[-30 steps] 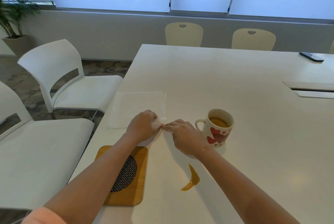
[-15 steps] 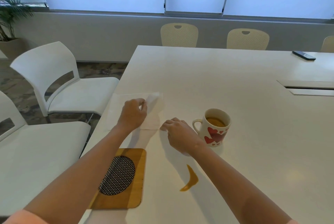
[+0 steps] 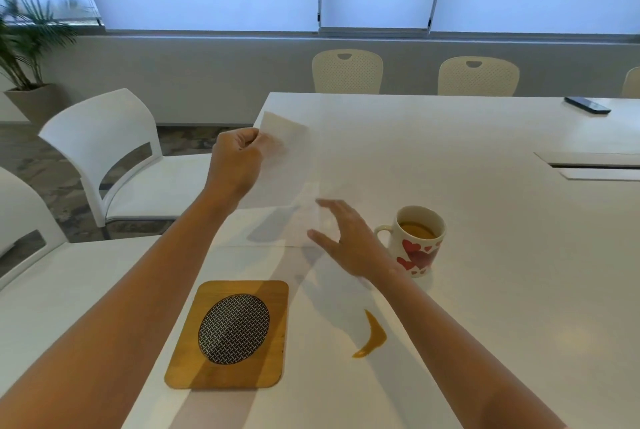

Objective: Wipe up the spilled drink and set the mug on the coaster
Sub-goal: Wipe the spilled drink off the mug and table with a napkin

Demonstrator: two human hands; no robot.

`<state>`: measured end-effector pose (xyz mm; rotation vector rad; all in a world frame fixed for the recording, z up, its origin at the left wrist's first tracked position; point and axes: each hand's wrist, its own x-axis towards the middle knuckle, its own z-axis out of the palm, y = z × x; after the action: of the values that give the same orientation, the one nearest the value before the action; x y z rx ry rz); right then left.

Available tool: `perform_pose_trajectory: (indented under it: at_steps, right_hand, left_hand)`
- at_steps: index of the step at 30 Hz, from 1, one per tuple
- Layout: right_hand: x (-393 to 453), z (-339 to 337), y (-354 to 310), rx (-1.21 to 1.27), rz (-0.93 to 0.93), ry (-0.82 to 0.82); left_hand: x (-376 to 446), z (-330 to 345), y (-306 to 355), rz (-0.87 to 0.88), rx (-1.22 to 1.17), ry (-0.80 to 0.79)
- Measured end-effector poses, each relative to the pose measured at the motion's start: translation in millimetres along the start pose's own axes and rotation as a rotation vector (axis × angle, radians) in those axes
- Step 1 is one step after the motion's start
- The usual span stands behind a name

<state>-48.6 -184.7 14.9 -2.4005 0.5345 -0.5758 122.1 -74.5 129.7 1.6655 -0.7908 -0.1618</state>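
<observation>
Tissue (image 3: 287,165) hangs limp from my left hand (image 3: 235,162), pinched at its top corner above the worktop (image 3: 485,186); my right hand (image 3: 349,241) is spread open, empty, just below its lower edge. I judge the sheet flimsy, best bunched before wiping. Spill (image 3: 372,337) lies near, right of the wooden coaster (image 3: 228,335). Heart-printed mug (image 3: 417,240), nearly full, wants a handle grip.
</observation>
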Motion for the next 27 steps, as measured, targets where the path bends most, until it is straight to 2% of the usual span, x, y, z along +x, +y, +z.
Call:
perform_pose_trajectory:
  at_steps: [3,5,12,18,27]
  right_hand:
    - [-2,-11,-23,0.368,0.134,0.133]
    - [-3,-19,-35,0.529,0.214,0.151]
    - [-25,-35,-56,0.835,0.274,0.17]
    - [-54,-43,-56,1.031,0.25,0.231]
    - [-84,-65,-45,1.119,0.263,0.275]
  left_hand:
    - [-13,2,12,-0.101,-0.132,-0.149]
    - [-22,6,19,-0.16,-0.224,-0.244]
    - [-52,20,37,-0.367,-0.399,-0.498]
    - [-73,38,49,-0.367,-0.358,-0.579]
    - [-91,61,59,-0.188,-0.352,-0.599]
